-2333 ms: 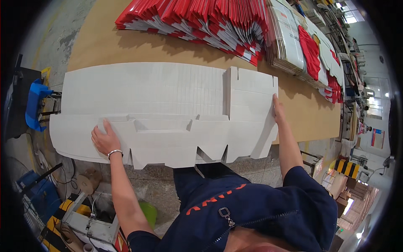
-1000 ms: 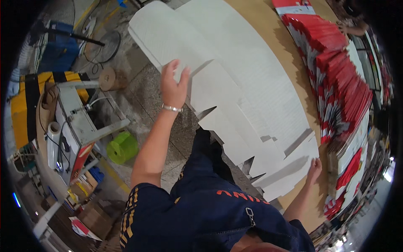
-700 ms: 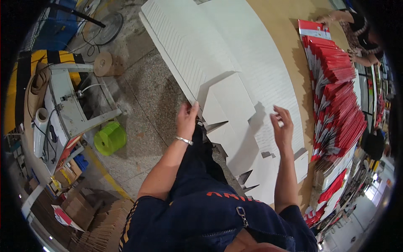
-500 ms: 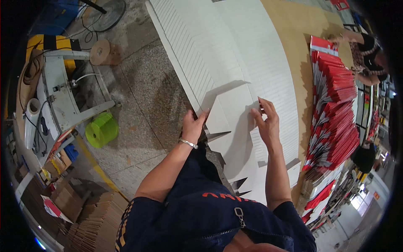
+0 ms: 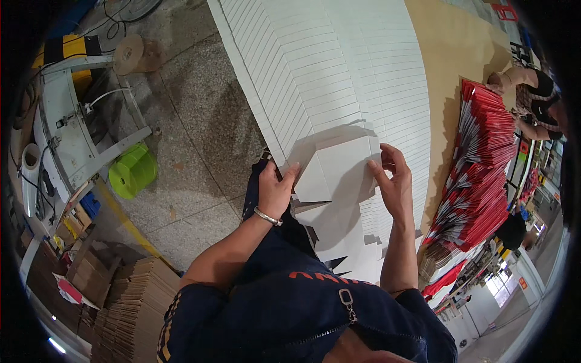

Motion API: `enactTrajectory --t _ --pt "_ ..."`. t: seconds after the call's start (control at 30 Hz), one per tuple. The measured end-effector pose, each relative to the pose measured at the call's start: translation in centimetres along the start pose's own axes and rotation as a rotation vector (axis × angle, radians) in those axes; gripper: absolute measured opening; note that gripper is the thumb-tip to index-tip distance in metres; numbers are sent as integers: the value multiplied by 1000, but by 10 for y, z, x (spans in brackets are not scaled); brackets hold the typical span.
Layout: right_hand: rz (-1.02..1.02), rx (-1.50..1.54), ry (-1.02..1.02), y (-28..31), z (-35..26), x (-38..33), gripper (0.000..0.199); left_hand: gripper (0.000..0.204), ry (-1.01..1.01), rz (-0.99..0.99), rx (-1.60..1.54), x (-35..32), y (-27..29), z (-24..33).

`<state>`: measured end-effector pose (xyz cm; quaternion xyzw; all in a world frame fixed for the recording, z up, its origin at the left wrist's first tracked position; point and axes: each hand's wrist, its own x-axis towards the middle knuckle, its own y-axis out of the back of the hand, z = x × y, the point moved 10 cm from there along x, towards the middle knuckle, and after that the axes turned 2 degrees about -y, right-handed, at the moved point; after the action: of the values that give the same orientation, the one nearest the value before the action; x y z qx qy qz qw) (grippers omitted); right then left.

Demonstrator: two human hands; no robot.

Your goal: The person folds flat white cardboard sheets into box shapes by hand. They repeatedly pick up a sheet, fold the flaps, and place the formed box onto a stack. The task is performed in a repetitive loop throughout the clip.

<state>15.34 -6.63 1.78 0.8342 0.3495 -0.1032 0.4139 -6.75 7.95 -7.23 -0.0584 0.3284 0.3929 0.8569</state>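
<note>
Between my two hands is a white die-cut card blank (image 5: 342, 169) with angled corners and slotted flaps. My left hand (image 5: 276, 189) grips its left edge, thumb on the upper face and fingers curled beneath. On the opposite edge, my right hand (image 5: 394, 181) pinches the card with its thumb on top, the other fingers partly hidden behind it. Beneath and beyond lie long overlapping rows of similar white card blanks (image 5: 321, 72), fanned out so only narrow strips of each show. More white card with dark notches lies close to my body.
Brown board (image 5: 451, 45) covers the table's right part. On it stands a long row of red and white folded packages (image 5: 481, 169), with a co-worker's arm (image 5: 523, 77) beside it. Left on the floor are a green roll (image 5: 133, 170), a metal frame (image 5: 75, 139) and stacked brown cardboard (image 5: 136, 302).
My right hand has closed more firmly on the card's edge, and a folded edge now shows behind the card's far side. The co-worker's hand has moved nearer along the red packages. The view has shifted slightly.
</note>
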Motion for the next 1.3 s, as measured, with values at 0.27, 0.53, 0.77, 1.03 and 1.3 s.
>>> enactTrajectory --t 0.27,0.53,0.77,1.03,1.3 --pt "-92 148 -142 -4 7 -3 50 22 -7 75 61 -1 -1 6" --pt "27 93 -161 5 6 -14 47 23 -5 95 -71 -4 -5 2" --pt "-3 305 -247 0 26 -17 41 23 -76 95 -56 -4 -7 2" --pt "-101 444 -249 -23 27 1 42 29 -64 76 -73 -5 -3 -1" --pt "31 446 -153 -18 45 -2 40 28 -34 104 21 -4 -3 -19"
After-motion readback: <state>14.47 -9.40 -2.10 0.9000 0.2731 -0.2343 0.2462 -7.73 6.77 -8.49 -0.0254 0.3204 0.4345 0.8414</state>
